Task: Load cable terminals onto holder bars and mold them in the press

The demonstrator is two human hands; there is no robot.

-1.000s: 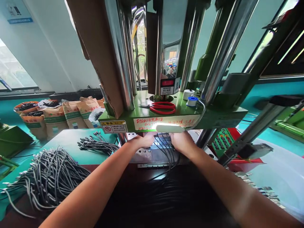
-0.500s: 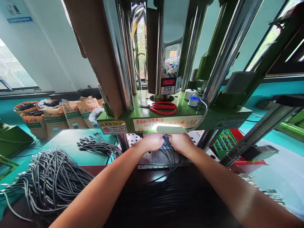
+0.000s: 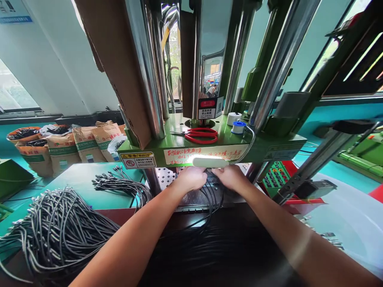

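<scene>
My left hand (image 3: 191,178) and my right hand (image 3: 229,177) reach under the green press platen (image 3: 269,145), close together over the steel mould block (image 3: 193,199). Both hands have their fingers curled around a bundle of black cables (image 3: 213,195) that loops down off the mould toward me. The fingertips are partly hidden under the white lamp bar (image 3: 210,162).
A big heap of grey cables (image 3: 56,231) lies at the left on the green table (image 3: 80,179), a smaller black cable bunch (image 3: 119,185) behind it. Red scissors (image 3: 201,135) and tape rolls (image 3: 236,122) sit on the platen. Paper sacks (image 3: 62,147) stand at the back left, a green keypad (image 3: 277,177) at the right.
My hands have come together from the mould's two sides onto the black cable bundle and lifted slightly. The view has shifted a little to the right.
</scene>
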